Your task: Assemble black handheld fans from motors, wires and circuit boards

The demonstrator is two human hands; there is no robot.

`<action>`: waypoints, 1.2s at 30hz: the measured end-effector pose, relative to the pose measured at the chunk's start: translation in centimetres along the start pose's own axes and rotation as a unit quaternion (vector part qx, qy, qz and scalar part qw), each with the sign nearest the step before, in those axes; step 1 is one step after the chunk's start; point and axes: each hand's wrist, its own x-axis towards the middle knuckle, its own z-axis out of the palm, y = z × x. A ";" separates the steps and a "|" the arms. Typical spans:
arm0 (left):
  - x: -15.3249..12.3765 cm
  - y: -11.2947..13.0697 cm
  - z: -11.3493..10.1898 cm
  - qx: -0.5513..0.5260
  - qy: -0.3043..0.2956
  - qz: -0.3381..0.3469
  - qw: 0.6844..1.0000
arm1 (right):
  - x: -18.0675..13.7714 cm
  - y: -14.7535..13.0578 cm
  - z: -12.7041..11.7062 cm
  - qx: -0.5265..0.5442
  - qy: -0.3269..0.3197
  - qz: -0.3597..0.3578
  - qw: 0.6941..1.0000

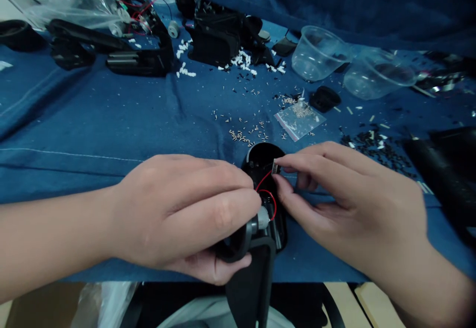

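My left hand (186,209) is wrapped around a black plastic housing (262,157) at the table's near edge, with its thumb under the lower part. The housing is open on top; a red wire (267,189) loops inside it beside a small silver motor (263,217). My right hand (345,189) reaches in from the right. Its thumb and forefinger pinch a small metal part (275,167) on the end of the red wire, at the housing's right rim.
A blue cloth (111,120) covers the table. Loose small screws (245,132) and a small plastic bag of screws (299,119) lie just behind the housing. Two clear plastic cups (318,53) lie further back on the right, black parts (141,50) at the back left, a dark tool (446,169) on the right.
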 end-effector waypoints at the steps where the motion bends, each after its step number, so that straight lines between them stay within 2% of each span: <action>1: 0.0 0.0 0.0 -0.001 0.003 0.003 1.000 | -0.1 -0.1 0.0 -0.013 0.008 -0.005 1.000; 6: 0.1 0.1 0.1 0.006 0.021 -0.004 1.000 | -0.6 -0.2 0.0 -0.029 0.041 -0.026 0.998; 12: 0.1 0.5 0.7 -0.019 0.016 0.015 1.000 | -1.0 -0.1 0.4 -0.006 0.053 -0.007 0.999; 19: -0.2 0.6 1.5 -0.036 0.020 0.005 0.999 | -1.6 -0.2 0.8 0.015 0.058 0.010 0.998; 26: -0.6 0.7 1.5 -0.031 0.017 -0.002 0.999 | -2.9 0.0 0.6 0.025 0.058 0.059 0.996; 31: -0.5 0.8 1.4 -0.024 0.017 -0.003 1.000 | -2.6 0.8 0.6 0.118 0.015 0.064 0.991; 36: -0.5 0.9 1.3 -0.036 0.005 -0.006 0.999 | -1.8 1.2 0.4 0.208 -0.020 0.131 0.969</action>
